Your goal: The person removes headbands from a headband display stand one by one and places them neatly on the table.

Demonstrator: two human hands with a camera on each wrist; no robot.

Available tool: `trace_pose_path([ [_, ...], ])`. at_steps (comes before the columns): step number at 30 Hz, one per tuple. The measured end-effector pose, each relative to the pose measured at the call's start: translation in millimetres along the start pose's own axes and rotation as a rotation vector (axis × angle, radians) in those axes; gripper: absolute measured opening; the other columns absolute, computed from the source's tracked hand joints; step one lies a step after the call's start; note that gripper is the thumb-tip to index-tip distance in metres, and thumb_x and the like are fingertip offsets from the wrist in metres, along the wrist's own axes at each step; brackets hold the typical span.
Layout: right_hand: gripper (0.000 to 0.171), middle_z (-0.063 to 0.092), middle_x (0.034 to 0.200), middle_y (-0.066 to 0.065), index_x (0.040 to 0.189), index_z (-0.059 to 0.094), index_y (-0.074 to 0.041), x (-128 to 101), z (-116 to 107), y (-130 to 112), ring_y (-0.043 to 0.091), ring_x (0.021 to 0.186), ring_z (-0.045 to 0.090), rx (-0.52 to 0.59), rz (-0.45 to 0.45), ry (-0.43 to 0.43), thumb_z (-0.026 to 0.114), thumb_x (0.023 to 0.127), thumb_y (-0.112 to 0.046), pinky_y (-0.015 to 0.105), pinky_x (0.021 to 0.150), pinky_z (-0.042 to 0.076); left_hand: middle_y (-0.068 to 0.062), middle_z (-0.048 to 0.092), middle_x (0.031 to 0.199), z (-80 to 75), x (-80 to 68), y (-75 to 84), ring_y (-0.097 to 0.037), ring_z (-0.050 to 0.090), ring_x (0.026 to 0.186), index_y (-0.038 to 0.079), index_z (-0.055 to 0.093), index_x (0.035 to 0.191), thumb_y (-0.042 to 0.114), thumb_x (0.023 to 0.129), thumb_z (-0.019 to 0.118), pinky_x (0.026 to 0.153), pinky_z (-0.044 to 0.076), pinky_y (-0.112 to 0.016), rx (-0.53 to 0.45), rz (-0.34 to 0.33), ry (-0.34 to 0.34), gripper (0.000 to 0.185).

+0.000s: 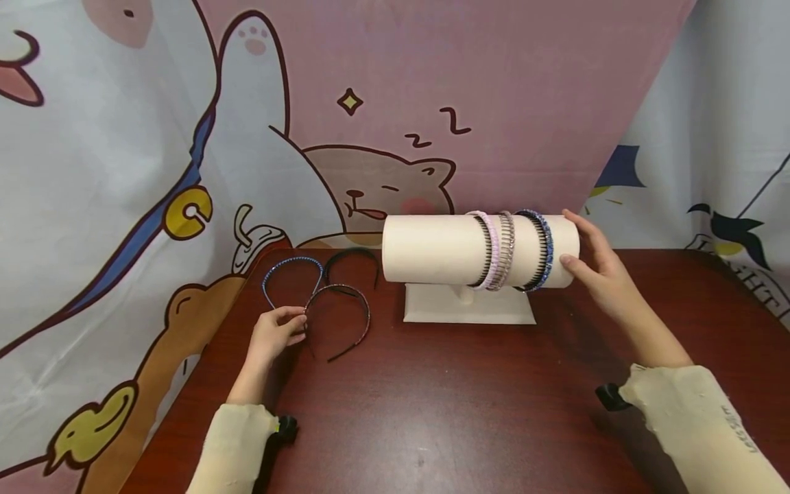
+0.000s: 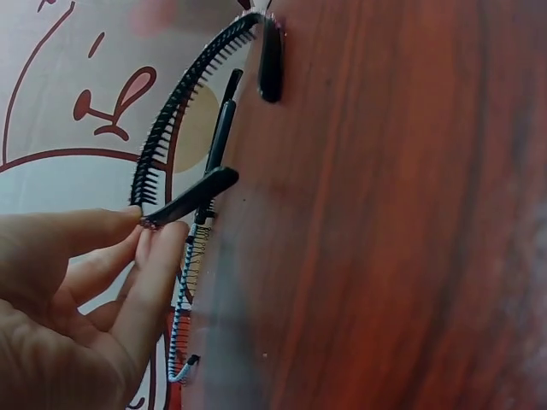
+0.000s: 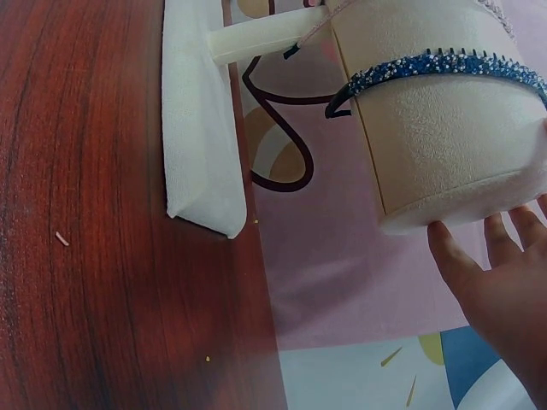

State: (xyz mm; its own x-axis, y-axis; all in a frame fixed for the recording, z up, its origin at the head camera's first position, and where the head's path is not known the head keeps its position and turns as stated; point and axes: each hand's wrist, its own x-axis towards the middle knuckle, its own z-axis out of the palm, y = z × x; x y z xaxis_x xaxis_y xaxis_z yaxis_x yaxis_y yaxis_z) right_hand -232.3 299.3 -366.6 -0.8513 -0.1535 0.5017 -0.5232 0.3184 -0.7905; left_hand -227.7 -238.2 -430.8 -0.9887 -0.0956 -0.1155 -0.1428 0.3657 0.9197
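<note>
A cream cylinder stand on a flat base carries a pink headband, a silver one and a blue beaded one. My right hand is at the cylinder's right end, fingers straight, thumb and fingertips against the end; the right wrist view shows the hand just below the cylinder and the blue headband. My left hand pinches the tip of a dark headband lying on the table; thumb and fingers pinch its end.
Two more headbands lie at the table's back left: a blue one and a black toothed one, also close by in the left wrist view. The dark red table ends at a cartoon cloth backdrop.
</note>
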Motion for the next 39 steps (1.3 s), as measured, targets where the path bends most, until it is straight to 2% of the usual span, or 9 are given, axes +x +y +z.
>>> trace_pose_path([
  [5,0.068,0.035,0.156,-0.005,0.158,0.026,-0.014,0,0,0,-0.003,0.133,0.036,-0.015,-0.001,0.001,0.051,0.098,0.005,0.003,0.096,0.037,-0.023,0.068,0.113,0.4,0.7,-2.7,-0.007,0.069,0.081,-0.012,0.060,0.127,0.003,0.099,0.057,0.072,0.061,-0.022,0.025,-0.022,-0.051,0.032],
  [9,0.068,0.035,0.156,-0.005,0.158,0.026,-0.014,0,0,-1,-0.003,0.133,0.036,-0.006,0.000,0.002,0.051,0.098,0.005,0.003,0.095,0.037,-0.018,0.068,0.106,0.6,2.9,-5.2,-0.008,0.069,0.079,-0.015,0.058,0.127,0.001,0.099,0.056,0.070,0.061,-0.022,0.033,-0.052,-0.089,0.032],
  [16,0.068,0.035,0.156,-0.004,0.158,0.026,-0.014,0,0,-1,-0.003,0.133,0.037,0.000,0.004,0.002,0.050,0.098,0.005,0.003,0.094,0.038,-0.020,0.067,0.107,2.3,4.7,-6.2,-0.012,0.067,0.084,-0.015,0.057,0.125,0.002,0.099,0.056,0.072,0.061,-0.025,0.062,-0.095,-0.141,0.031],
  [22,0.067,0.034,0.156,-0.004,0.158,0.026,-0.014,0,0,-1,-0.003,0.132,0.036,-0.003,0.012,0.005,0.051,0.098,0.004,0.004,0.093,0.038,-0.017,0.068,0.103,4.3,9.7,-3.3,-0.012,0.067,0.084,-0.014,0.057,0.124,0.001,0.099,0.055,0.070,0.062,-0.025,0.097,-0.114,-0.131,0.029],
  [28,0.067,0.034,0.155,-0.005,0.158,0.027,-0.014,0,1,-1,-0.003,0.130,0.038,0.012,0.012,0.002,0.051,0.098,0.004,0.004,0.092,0.039,-0.023,0.069,0.106,6.9,13.0,2.3,-0.013,0.068,0.083,-0.015,0.057,0.123,0.001,0.099,0.054,0.069,0.062,-0.026,0.129,-0.113,-0.127,0.029],
  [39,0.068,0.034,0.155,-0.003,0.158,0.026,-0.015,0,1,0,-0.002,0.129,0.039,0.002,0.016,-0.001,0.051,0.098,0.004,0.003,0.091,0.040,-0.020,0.065,0.103,14.7,19.3,6.1,-0.016,0.066,0.084,-0.012,0.056,0.122,0.000,0.099,0.052,0.068,0.062,-0.025,0.170,-0.106,-0.068,0.026],
])
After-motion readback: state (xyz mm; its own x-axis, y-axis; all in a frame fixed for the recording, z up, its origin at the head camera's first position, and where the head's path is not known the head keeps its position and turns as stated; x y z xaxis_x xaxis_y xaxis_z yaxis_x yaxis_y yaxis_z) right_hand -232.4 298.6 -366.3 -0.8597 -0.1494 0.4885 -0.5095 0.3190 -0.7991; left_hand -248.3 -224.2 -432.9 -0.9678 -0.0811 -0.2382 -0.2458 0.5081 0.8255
